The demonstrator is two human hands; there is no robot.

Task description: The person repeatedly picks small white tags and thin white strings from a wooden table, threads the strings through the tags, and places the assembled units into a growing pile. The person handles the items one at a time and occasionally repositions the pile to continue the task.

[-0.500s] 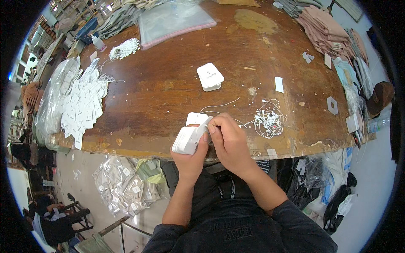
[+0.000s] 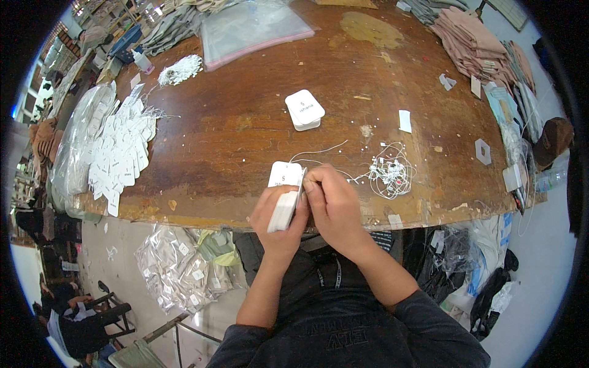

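My left hand (image 2: pixel 277 240) is wrapped round a stack of white hang tags (image 2: pixel 283 212), held edge-up near the table's front edge. Pressed close beside it, my right hand (image 2: pixel 335 202) pinches the top of a tag at the stack's right side, together with what looks like a string. Just beyond the fingers lies another white tag (image 2: pixel 286 172), printed face up. A thin white string (image 2: pixel 322 149) trails over the table from behind the hands. To the right is a tangle of white tag strings (image 2: pixel 391 173). A second stack of white tags (image 2: pixel 305 109) rests further back.
At the left of the wooden table (image 2: pixel 227 116), strung tags (image 2: pixel 123 147) are heaped beside clear plastic (image 2: pixel 83 138). Plastic bags (image 2: pixel 254 30) lie at the back, near a small white pile (image 2: pixel 181 70). Folded pink cloth (image 2: pixel 472 43) fills the far right corner.
My left fingers have closed over the stack, which has turned from lying tilted to standing on edge. The tag beyond shows more of its face. My right hand stays nearly in place.
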